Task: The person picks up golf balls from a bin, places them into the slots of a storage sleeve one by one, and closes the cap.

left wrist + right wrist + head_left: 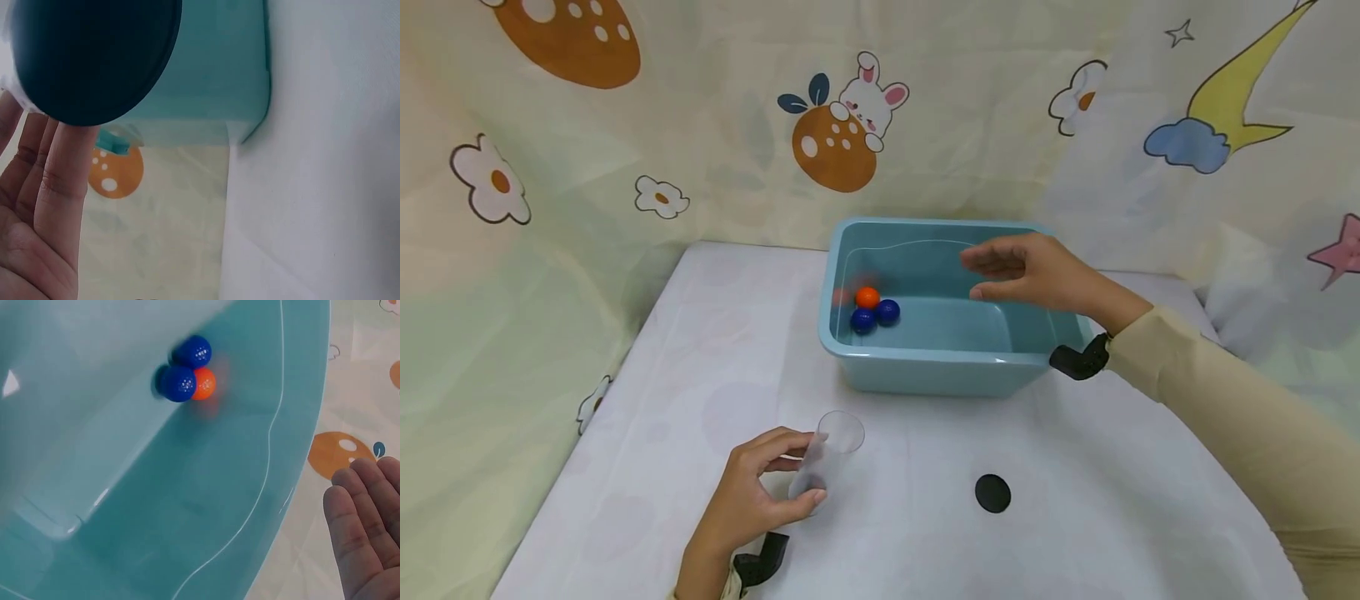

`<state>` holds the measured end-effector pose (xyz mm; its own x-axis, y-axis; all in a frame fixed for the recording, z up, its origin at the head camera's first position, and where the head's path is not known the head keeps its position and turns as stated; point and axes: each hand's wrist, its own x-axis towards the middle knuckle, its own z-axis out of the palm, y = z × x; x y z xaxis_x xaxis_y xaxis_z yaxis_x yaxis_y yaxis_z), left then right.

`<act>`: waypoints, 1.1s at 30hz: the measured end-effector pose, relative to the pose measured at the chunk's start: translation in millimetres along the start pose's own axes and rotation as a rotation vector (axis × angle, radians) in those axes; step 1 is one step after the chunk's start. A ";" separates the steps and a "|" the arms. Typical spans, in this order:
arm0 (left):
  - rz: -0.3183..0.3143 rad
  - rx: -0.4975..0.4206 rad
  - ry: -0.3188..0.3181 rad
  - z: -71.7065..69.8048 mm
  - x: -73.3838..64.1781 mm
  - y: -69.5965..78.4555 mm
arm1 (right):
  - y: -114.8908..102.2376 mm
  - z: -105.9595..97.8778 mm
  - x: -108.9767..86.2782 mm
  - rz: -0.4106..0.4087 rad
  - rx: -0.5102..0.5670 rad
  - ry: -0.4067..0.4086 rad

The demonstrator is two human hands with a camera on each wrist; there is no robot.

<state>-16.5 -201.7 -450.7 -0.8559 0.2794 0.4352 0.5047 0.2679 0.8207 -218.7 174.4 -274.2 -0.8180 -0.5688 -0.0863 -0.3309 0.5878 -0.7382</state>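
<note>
In the head view my left hand (pixel 752 487) grips a clear plastic cup (pixel 829 462), thumb on the near side and fingers on the far side. The cup leans, its round rim toward the basin, and its lower part looks dark. A dark round disc (pixel 94 59) fills the upper left of the left wrist view, beside the fingers (pixel 59 187). My right hand (pixel 1026 267) hovers over the right part of the blue basin (pixel 925 367), fingers extended and holding nothing. Inside the basin, two blue balls (pixel 887 312) and an orange ball (pixel 867 297) sit together at the left end.
On the white-covered table (pixel 700 358), a flat black disc (pixel 992 493) lies in front of the basin, right of the cup. Behind the table hangs a patterned cloth (pixel 730 100) with a rabbit, flowers and a moon.
</note>
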 end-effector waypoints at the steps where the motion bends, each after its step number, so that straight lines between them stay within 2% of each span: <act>1: 0.004 0.003 0.002 -0.4 0.2 -0.2 | -0.4 -0.4 1.6 0.000 -0.002 0.001; 13: 0.013 0.017 0.027 -6.5 2.0 -0.3 | 0.8 -3.5 23.6 0.004 -0.031 -0.008; 19: 0.028 0.029 0.033 -8.3 6.5 2.5 | 2.5 -4.1 40.1 0.017 -0.028 -0.005; 26: 0.010 0.035 0.032 -8.9 12.3 7.8 | 7.3 -4.8 60.2 0.026 -0.015 -0.023; 33: 0.095 0.044 0.052 -7.9 15.4 3.9 | 14.8 2.7 78.7 -0.018 0.021 -0.037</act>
<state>-28.6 -203.7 -437.9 -0.8082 0.2571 0.5298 0.5872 0.2835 0.7581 -286.7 136.7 -293.7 -0.7940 -0.6000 -0.0974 -0.3351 0.5657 -0.7535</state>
